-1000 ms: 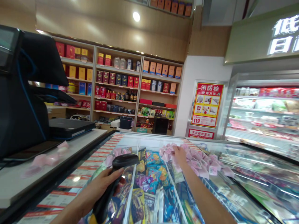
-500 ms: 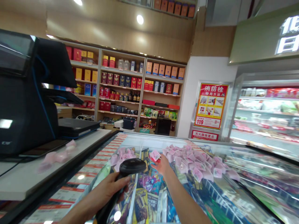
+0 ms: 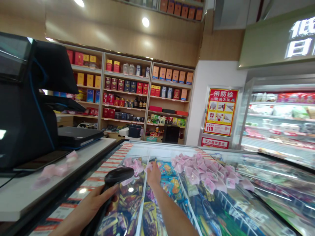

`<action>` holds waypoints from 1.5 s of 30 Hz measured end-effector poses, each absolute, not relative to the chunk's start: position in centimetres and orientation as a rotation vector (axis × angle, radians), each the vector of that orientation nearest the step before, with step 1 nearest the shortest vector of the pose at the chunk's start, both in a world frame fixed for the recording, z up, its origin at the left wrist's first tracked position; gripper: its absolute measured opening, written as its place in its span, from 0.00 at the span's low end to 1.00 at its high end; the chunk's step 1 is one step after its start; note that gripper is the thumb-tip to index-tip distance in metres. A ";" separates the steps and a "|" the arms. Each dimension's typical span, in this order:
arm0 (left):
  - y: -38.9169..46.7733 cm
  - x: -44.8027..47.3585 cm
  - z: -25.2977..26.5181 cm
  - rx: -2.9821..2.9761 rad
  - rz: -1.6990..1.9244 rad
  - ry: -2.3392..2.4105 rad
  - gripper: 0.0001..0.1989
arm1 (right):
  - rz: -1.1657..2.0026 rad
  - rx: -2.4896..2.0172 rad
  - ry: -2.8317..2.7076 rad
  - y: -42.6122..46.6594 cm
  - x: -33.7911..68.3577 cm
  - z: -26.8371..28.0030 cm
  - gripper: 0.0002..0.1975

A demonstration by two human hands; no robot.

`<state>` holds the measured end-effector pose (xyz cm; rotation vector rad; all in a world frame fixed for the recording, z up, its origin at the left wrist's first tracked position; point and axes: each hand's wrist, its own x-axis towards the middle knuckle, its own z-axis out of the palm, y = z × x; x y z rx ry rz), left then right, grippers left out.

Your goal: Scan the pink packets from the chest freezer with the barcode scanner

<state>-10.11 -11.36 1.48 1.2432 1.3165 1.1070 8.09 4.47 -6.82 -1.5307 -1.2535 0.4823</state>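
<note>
My left hand (image 3: 94, 201) is wrapped round the handle of a black handheld barcode scanner (image 3: 118, 175), its head pointing to the right. A small pink packet (image 3: 148, 167) is pinched in the fingers of my right hand (image 3: 154, 175), partly hidden by them. That hand is at the right edge of a small pile of pink packets (image 3: 134, 164). A larger heap of similar pink packets (image 3: 201, 170), some with white labels, is spread to the right on the glass freezer top (image 3: 157, 149).
Colourful wrapped goods (image 3: 128, 203) show through the glass, split by white dividers. On the left, a counter (image 3: 98, 149) bears a black checkout terminal (image 3: 36, 108) and a few pink packets (image 3: 57, 168). Shelves of boxes (image 3: 126, 86) stand behind. A lit fridge (image 3: 280, 121) is at right.
My right hand has moved left with the pink packet, from beside the large heap to the small pile. My left hand and the scanner have shifted left and slightly down.
</note>
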 end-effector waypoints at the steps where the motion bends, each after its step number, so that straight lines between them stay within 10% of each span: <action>1: -11.6 -10.2 1.7 1.231 1.119 1.315 0.16 | 0.463 -1.553 -1.283 4.4 7.3 -6.9 0.16; 23: -10.7 -7.7 1.0 1.308 1.029 1.220 0.21 | -0.396 -2.235 -1.501 1.0 26.1 -3.9 0.13; 45: -11.7 -7.7 1.5 1.361 0.902 1.133 0.18 | -0.181 -1.155 -1.658 2.8 17.4 -7.8 0.26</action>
